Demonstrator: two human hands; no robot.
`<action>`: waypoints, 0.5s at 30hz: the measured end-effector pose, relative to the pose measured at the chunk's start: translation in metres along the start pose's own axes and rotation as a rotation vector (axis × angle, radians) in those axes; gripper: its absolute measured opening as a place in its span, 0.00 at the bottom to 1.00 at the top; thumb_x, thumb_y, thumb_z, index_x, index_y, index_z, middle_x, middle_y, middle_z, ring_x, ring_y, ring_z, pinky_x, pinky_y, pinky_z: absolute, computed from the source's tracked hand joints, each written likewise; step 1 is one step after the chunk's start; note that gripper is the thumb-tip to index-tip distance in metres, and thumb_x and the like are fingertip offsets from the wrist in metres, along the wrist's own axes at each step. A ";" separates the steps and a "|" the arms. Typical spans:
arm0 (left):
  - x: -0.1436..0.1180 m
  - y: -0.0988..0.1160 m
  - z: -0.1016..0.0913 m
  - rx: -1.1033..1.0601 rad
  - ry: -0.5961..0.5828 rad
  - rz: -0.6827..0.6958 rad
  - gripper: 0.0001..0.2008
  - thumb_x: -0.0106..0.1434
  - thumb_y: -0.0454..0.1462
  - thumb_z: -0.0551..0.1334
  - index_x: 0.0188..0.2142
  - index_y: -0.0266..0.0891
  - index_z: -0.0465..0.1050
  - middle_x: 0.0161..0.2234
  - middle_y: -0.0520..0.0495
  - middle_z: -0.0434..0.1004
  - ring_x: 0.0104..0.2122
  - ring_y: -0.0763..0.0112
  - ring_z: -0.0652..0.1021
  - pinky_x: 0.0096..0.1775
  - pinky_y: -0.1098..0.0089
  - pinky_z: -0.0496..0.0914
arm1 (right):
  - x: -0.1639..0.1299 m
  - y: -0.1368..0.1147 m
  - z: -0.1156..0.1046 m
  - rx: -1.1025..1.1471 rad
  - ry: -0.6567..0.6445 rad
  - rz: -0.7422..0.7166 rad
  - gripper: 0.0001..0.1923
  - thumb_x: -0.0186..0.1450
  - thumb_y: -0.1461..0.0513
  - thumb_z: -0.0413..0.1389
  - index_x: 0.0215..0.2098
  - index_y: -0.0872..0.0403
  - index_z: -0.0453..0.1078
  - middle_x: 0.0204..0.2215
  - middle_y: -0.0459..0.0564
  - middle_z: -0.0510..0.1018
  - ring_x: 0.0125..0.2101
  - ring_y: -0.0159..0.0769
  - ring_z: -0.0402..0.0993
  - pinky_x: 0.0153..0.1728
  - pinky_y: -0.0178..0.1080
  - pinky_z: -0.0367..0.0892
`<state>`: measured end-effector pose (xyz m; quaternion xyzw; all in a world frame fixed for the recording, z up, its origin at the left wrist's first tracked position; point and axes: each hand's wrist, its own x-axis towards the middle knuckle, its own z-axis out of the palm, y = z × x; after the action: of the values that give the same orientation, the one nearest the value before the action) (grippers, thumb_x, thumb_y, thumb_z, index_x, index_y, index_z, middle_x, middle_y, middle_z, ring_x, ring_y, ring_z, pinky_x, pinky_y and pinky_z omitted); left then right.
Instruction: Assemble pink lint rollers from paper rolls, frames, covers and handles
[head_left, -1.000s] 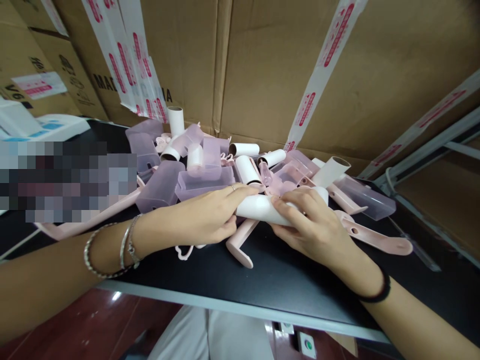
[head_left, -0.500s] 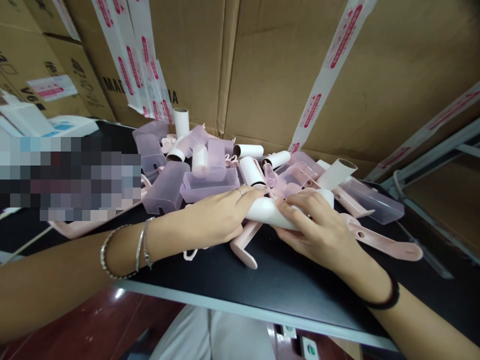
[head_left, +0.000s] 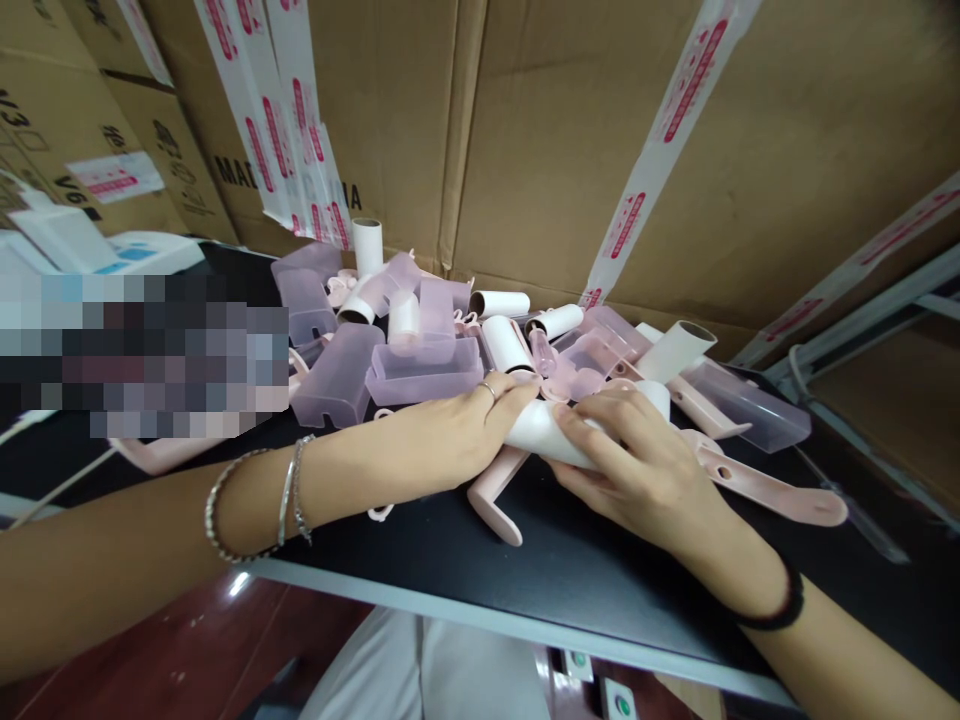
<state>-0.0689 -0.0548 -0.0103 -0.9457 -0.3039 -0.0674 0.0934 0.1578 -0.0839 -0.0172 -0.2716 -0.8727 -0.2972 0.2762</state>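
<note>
Black tabletop [head_left: 585, 575], white tube [head_left: 538, 430], smooth, rounded, partly covered

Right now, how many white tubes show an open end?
6: an upright tube, back left; a slanted tube below it; a back tube near the centre; a neighbouring tube to its right; a front tube beyond the left hand; a leaning tube, right. Others may be hidden.

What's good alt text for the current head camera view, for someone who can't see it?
A smooth white cylindrical tube runs from a person's left-hand grip to their right-hand grip over a flat black tabletop. Jumbled around it lie translucent purple plastic containers, white hollow tubes and pale-pink plastic pieces, with brown cardboard behind.
</note>
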 end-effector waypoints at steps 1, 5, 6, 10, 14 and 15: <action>-0.001 0.000 0.002 0.017 0.009 -0.001 0.24 0.70 0.32 0.46 0.64 0.27 0.49 0.59 0.27 0.65 0.41 0.57 0.82 0.36 0.64 0.76 | 0.000 0.000 0.000 -0.003 0.001 0.003 0.16 0.62 0.67 0.59 0.48 0.60 0.66 0.37 0.59 0.75 0.37 0.44 0.71 0.36 0.46 0.72; -0.005 -0.001 0.013 0.138 0.120 0.044 0.24 0.71 0.32 0.45 0.65 0.27 0.45 0.57 0.27 0.67 0.50 0.51 0.78 0.39 0.62 0.75 | 0.000 -0.002 -0.001 -0.011 0.000 0.028 0.15 0.63 0.67 0.58 0.48 0.59 0.66 0.36 0.58 0.75 0.35 0.43 0.72 0.34 0.45 0.71; -0.006 -0.002 0.015 0.161 0.143 0.057 0.25 0.72 0.32 0.44 0.66 0.27 0.44 0.57 0.27 0.67 0.51 0.51 0.77 0.41 0.61 0.75 | 0.000 -0.002 -0.001 -0.013 -0.003 0.031 0.15 0.63 0.67 0.57 0.48 0.58 0.67 0.36 0.57 0.75 0.35 0.42 0.72 0.34 0.45 0.71; -0.005 -0.003 0.016 0.151 0.164 0.084 0.24 0.71 0.32 0.43 0.65 0.26 0.46 0.55 0.28 0.69 0.47 0.53 0.79 0.37 0.62 0.74 | 0.000 -0.004 -0.002 -0.016 -0.009 0.030 0.14 0.63 0.67 0.57 0.47 0.59 0.68 0.35 0.56 0.75 0.34 0.41 0.72 0.33 0.43 0.71; 0.001 -0.002 0.004 0.054 0.095 0.082 0.21 0.70 0.32 0.45 0.61 0.25 0.55 0.55 0.28 0.69 0.49 0.54 0.78 0.41 0.63 0.74 | 0.000 -0.004 -0.002 -0.027 -0.019 0.013 0.14 0.62 0.67 0.58 0.46 0.61 0.68 0.35 0.58 0.75 0.33 0.41 0.71 0.32 0.43 0.71; 0.002 -0.001 0.002 0.022 0.071 0.075 0.21 0.70 0.32 0.46 0.60 0.25 0.56 0.56 0.29 0.69 0.50 0.54 0.77 0.43 0.63 0.74 | 0.000 -0.003 -0.002 -0.025 -0.023 0.012 0.14 0.62 0.67 0.59 0.46 0.61 0.68 0.35 0.58 0.75 0.33 0.41 0.71 0.32 0.42 0.71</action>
<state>-0.0682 -0.0523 -0.0115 -0.9523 -0.2654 -0.0942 0.1171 0.1563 -0.0874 -0.0172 -0.2835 -0.8704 -0.3034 0.2646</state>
